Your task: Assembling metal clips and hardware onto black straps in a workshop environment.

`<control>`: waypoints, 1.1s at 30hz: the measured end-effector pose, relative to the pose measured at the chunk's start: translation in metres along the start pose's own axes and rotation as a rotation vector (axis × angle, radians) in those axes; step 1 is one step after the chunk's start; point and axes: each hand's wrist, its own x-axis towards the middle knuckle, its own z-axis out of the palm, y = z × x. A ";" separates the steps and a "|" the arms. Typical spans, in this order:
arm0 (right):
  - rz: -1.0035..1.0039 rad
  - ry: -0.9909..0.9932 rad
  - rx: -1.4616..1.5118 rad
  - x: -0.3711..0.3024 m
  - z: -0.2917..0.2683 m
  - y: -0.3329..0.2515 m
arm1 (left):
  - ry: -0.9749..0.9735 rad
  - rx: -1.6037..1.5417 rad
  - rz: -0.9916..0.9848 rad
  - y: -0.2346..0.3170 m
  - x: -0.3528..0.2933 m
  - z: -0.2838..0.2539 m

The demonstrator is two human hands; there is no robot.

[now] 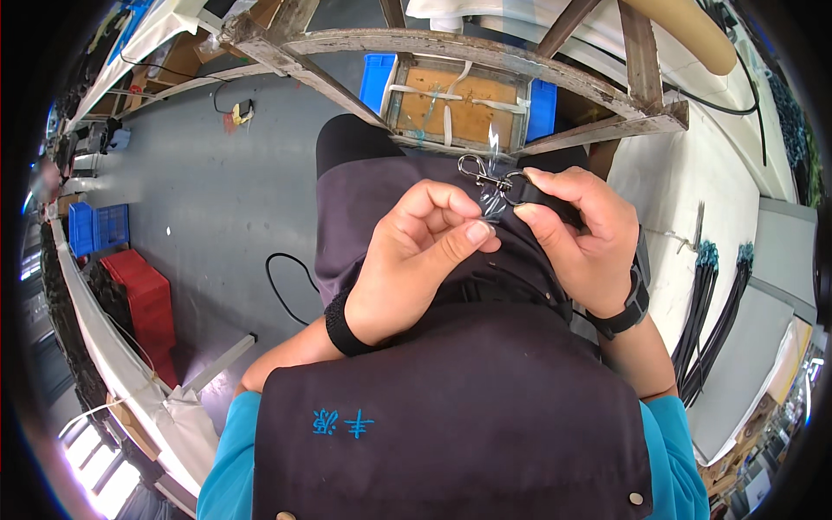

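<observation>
In front of my lap, a dark metal snap hook (pixel 477 172) joins a round metal ring (pixel 518 178). My right hand (pixel 589 230), with a black watch at its wrist, pinches that ring between thumb and forefinger. Crinkled clear plastic film (pixel 493 201) hangs around the hook and sticks up above it. The thumb and fingers of my left hand (pixel 420 256) are closed at the lower end of the film; exactly what lies between the fingertips is too small to be sure of. A dark apron (pixel 451 390) covers my chest and lap.
A worn wooden frame (pixel 468 42) stands ahead, above a strapped wooden board (pixel 464 108) between blue crates (pixel 377 78). Bundles of black cords (pixel 706 303) with teal ends lie on the table at right. On the left are a red bin (pixel 143 303) and a blue crate (pixel 95 229).
</observation>
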 end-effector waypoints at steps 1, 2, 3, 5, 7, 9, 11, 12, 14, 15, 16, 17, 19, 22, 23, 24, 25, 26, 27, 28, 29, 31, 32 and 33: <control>0.004 0.002 0.002 -0.002 -0.001 0.001 | 0.001 0.002 -0.004 -0.001 0.000 0.001; 0.023 0.005 0.019 -0.003 -0.001 0.001 | -0.001 -0.024 -0.004 -0.002 0.001 0.003; 0.041 0.005 0.033 -0.003 0.000 0.001 | -0.003 -0.053 -0.002 -0.002 0.001 0.002; 0.018 0.002 0.041 -0.003 0.001 0.003 | 0.000 -0.032 -0.028 0.000 -0.001 0.002; -0.006 -0.003 0.051 -0.003 0.002 0.002 | 0.006 -0.010 -0.053 0.001 -0.002 0.001; -0.034 -0.042 -0.003 -0.003 -0.001 -0.002 | -0.045 0.002 -0.065 0.002 -0.002 0.001; -0.043 -0.037 -0.006 -0.004 0.001 0.000 | -0.047 -0.028 -0.121 0.003 -0.002 0.000; -0.054 -0.033 -0.006 -0.004 0.002 0.001 | -0.046 -0.057 -0.175 0.004 -0.003 -0.001; -0.077 -0.038 -0.036 -0.003 0.003 0.003 | -0.030 -0.067 -0.168 0.003 -0.003 0.000; -0.098 -0.042 -0.067 -0.003 0.004 0.004 | -0.017 -0.077 -0.162 0.002 -0.003 0.000; -0.099 -0.043 -0.066 -0.003 0.004 0.004 | -0.016 -0.078 -0.161 0.002 -0.003 0.000; -0.095 -0.050 -0.077 -0.003 0.004 0.004 | -0.015 -0.094 -0.177 0.003 -0.003 0.000; -0.091 -0.057 -0.087 -0.003 0.004 0.005 | -0.014 -0.110 -0.192 0.003 -0.003 0.000; -0.106 -0.049 -0.080 -0.002 0.005 0.004 | -0.042 -0.183 -0.184 0.002 -0.004 0.001; -0.105 -0.054 -0.080 -0.002 0.006 0.004 | -0.012 -0.156 -0.130 0.003 -0.006 0.003; -0.102 -0.059 -0.082 -0.002 0.006 0.004 | 0.017 -0.128 -0.076 0.004 -0.008 0.006; -0.102 -0.060 -0.083 -0.002 0.005 0.004 | 0.016 -0.129 -0.076 0.004 -0.009 0.008; -0.107 -0.068 -0.087 -0.003 0.005 0.004 | 0.024 -0.018 0.031 0.004 -0.009 0.009; -0.112 -0.075 -0.091 -0.003 0.005 0.004 | 0.032 0.094 0.138 0.004 -0.010 0.010; -0.112 -0.075 -0.091 -0.003 0.005 0.004 | 0.032 0.094 0.139 0.004 -0.009 0.010; -0.115 -0.070 -0.088 -0.004 0.006 0.005 | 0.010 0.238 0.188 0.004 -0.008 0.010; -0.116 -0.065 -0.085 -0.005 0.006 0.005 | -0.012 0.380 0.236 0.004 -0.007 0.010; -0.128 -0.065 -0.097 -0.004 0.005 0.006 | -0.017 0.460 0.265 0.006 -0.007 0.009; -0.139 -0.065 -0.108 -0.004 0.005 0.006 | -0.021 0.540 0.293 0.007 -0.008 0.008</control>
